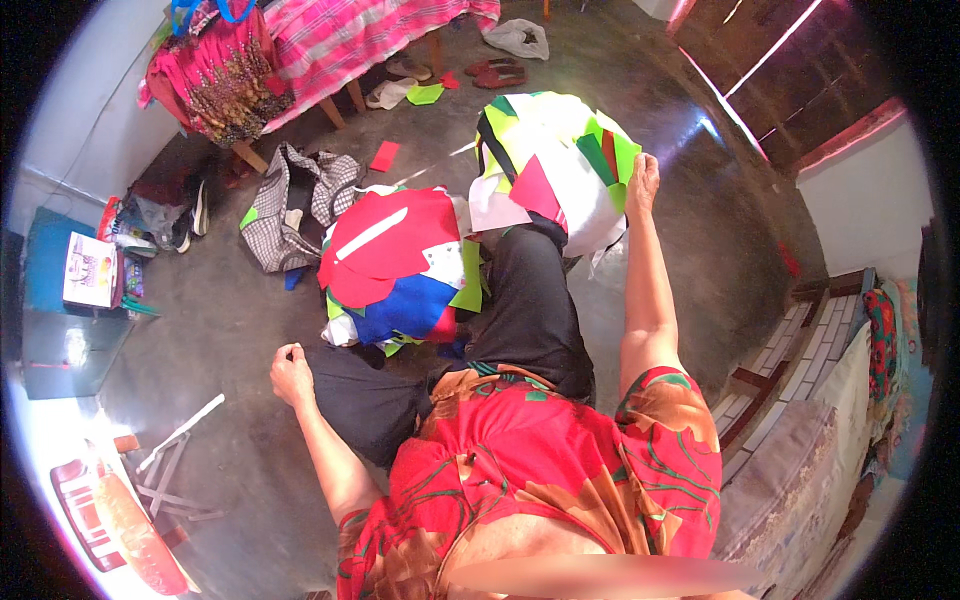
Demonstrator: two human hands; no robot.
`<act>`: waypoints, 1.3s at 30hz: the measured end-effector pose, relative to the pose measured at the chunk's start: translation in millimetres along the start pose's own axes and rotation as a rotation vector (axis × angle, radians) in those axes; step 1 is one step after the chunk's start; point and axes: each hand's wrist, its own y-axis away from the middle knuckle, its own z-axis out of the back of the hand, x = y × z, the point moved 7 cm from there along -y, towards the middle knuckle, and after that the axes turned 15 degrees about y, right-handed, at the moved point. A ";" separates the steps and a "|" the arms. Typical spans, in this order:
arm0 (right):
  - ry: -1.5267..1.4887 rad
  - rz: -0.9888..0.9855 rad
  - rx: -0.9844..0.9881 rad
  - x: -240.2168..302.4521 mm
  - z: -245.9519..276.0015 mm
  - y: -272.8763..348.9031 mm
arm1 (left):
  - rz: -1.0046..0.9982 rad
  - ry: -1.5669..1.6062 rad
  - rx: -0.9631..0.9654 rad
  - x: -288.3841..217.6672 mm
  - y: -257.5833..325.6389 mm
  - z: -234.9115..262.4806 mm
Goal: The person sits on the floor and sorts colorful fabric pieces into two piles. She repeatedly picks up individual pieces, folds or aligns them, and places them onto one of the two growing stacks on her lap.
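My right hand (643, 186) is closed at the right edge of a heap of fabric scraps (550, 120), its fingertips on a lime-green scrap (625, 158). White, yellow, dark green and pink pieces make up the rest of that heap, and a pale pink piece (497, 205) hangs at its near left side. By my bent left knee, away from both heaps, my left hand (292, 376) has its fingers curled together; whether anything is in them is hidden. Between my legs lies a second heap, with a large red piece (395, 240) on top and a blue piece (405, 308) below.
A checkered cloth bag (285, 215) lies left of the red-topped heap, with a small red scrap (383, 156) beyond it. Shoes stand under a bed with a pink plaid cover (340, 45). A teal cabinet (60, 345) is at the left, a folded mattress (790, 480) at the right.
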 end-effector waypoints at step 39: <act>0.170 -0.137 0.869 36.7 -203.1 299.6 | 0.027 0.061 -0.004 -0.9 4.0 7.3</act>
